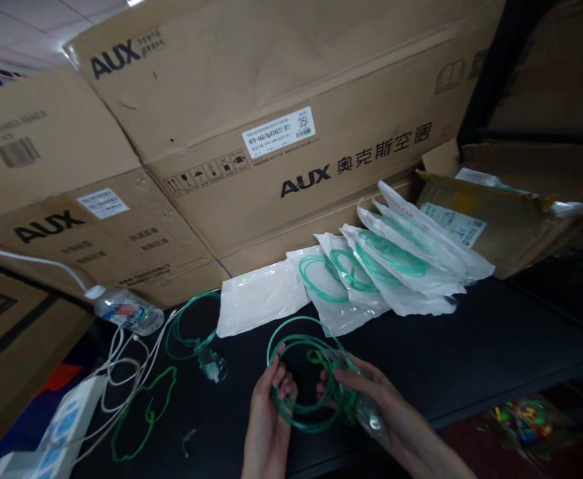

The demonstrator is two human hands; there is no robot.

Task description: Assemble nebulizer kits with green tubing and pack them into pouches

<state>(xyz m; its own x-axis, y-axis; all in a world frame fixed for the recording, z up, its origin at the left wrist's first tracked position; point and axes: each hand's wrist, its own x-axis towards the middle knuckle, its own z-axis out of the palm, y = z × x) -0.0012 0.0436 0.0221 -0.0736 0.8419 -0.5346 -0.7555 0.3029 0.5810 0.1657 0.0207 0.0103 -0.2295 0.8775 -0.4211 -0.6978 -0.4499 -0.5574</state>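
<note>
My left hand (270, 412) and my right hand (365, 392) hold a coil of green tubing (305, 372) over a black table (495, 339). The left fingers curl round the coil's left side. The right fingers pinch its right side, where a clear plastic mask piece (371, 416) hangs under the hand. A second green tubing set with a clear mask (196, 339) lies on the table to the left. A loose thin green loop (144, 416) lies further left.
Several white plastic bags holding green tubing (385, 266) lean against large AUX cardboard boxes (281, 120) behind the table. An open carton (495, 213) stands at right. A water bottle (126, 309), white cables (121, 372) and a power strip (66, 419) lie at left.
</note>
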